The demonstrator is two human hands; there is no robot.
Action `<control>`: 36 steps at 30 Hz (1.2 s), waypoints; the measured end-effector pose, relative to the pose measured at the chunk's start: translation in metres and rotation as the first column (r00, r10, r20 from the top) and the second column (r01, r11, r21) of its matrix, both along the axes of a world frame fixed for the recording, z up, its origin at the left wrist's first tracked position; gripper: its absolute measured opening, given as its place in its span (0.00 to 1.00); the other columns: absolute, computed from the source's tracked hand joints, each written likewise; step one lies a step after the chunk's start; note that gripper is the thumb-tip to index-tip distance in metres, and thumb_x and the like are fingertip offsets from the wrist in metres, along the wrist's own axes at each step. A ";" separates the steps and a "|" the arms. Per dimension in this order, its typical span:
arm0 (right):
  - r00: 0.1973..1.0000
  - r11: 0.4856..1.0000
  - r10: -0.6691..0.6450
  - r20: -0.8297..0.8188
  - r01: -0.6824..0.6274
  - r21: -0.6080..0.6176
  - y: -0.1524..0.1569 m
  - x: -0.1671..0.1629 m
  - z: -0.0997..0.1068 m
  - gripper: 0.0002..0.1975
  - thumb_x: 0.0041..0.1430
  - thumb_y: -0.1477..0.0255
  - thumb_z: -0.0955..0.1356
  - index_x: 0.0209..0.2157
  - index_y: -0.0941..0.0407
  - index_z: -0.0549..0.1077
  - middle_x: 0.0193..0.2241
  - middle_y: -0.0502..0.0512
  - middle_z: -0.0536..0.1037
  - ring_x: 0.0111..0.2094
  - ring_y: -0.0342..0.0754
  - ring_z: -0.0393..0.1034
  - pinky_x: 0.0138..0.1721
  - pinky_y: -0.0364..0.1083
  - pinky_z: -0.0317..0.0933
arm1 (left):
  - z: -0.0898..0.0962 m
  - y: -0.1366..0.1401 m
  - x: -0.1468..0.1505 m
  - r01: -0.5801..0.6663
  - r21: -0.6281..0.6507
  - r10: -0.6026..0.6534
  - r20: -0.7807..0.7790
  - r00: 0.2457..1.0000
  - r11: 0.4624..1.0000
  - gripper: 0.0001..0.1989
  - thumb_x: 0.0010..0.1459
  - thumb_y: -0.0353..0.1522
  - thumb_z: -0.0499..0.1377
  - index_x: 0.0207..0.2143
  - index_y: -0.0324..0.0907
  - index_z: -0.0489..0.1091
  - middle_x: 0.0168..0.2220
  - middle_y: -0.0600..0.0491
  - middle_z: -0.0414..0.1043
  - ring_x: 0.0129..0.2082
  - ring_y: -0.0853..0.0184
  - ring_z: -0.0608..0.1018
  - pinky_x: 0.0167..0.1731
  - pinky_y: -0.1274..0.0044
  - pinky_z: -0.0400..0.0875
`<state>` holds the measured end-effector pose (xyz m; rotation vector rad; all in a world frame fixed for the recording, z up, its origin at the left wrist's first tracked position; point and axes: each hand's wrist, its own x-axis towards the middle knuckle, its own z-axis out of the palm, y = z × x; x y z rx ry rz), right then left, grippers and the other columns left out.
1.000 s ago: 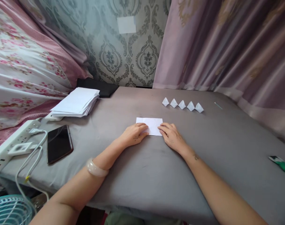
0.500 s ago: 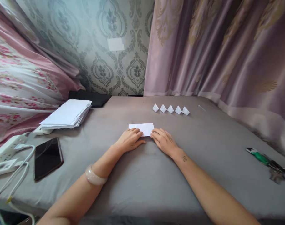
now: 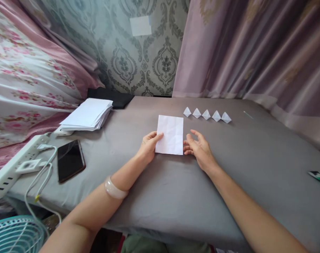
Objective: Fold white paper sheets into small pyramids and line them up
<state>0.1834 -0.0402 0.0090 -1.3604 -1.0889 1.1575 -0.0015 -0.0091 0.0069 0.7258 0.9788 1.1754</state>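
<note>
A white sheet of paper with faint creases is held up over the grey cloth. My left hand pinches its left edge, thumb on the front face and fingers behind. Just off the right edge is my right hand, its fingers apart and curved, with nothing visible in it. Beyond the sheet, to the right, several small folded white paper pieces stand in a row, each coming to a point.
At the back left lies a stack of white paper beside a black folded item. A phone, a white power strip and cables are on the left. A blue fan stands below the table's edge. A green-handled object lies far right.
The paper, a low flat strip under both hands before, is now unfolded to a taller sheet and lifted. My right hand has come off it. The view has shifted left and down.
</note>
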 end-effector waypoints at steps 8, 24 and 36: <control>0.960 0.983 -0.168 0.223 0.145 0.113 0.006 0.003 -0.014 0.35 0.51 0.53 0.68 0.56 0.56 0.61 0.43 0.62 0.76 0.38 0.51 0.73 0.41 0.51 0.68 | 0.004 0.000 0.005 0.010 -0.187 0.000 0.056 0.998 0.982 0.04 0.47 0.25 0.64 0.28 0.36 0.72 0.28 0.49 0.76 0.27 0.68 0.77 0.33 0.74 0.75; 1.000 0.967 0.025 0.002 -0.023 -0.252 0.005 0.010 -0.003 0.15 0.48 0.67 0.70 0.37 0.61 0.74 0.17 0.46 0.69 0.16 0.37 0.58 0.20 0.40 0.53 | -0.001 0.005 -0.031 0.624 0.261 -0.005 -0.921 0.390 0.736 0.21 0.53 0.23 0.52 0.48 0.46 0.68 0.50 0.46 0.63 0.45 0.64 0.72 0.45 0.69 0.70; 0.533 0.936 0.251 0.808 -0.347 -0.061 -0.003 0.036 0.000 0.20 0.51 0.78 0.62 0.42 0.49 0.77 0.45 0.54 0.73 0.44 0.49 0.67 0.42 0.46 0.61 | -0.004 0.006 -0.029 0.777 0.212 0.111 -0.977 0.181 0.593 0.15 0.57 0.24 0.50 0.41 0.44 0.73 0.44 0.48 0.69 0.45 0.61 0.72 0.42 0.72 0.69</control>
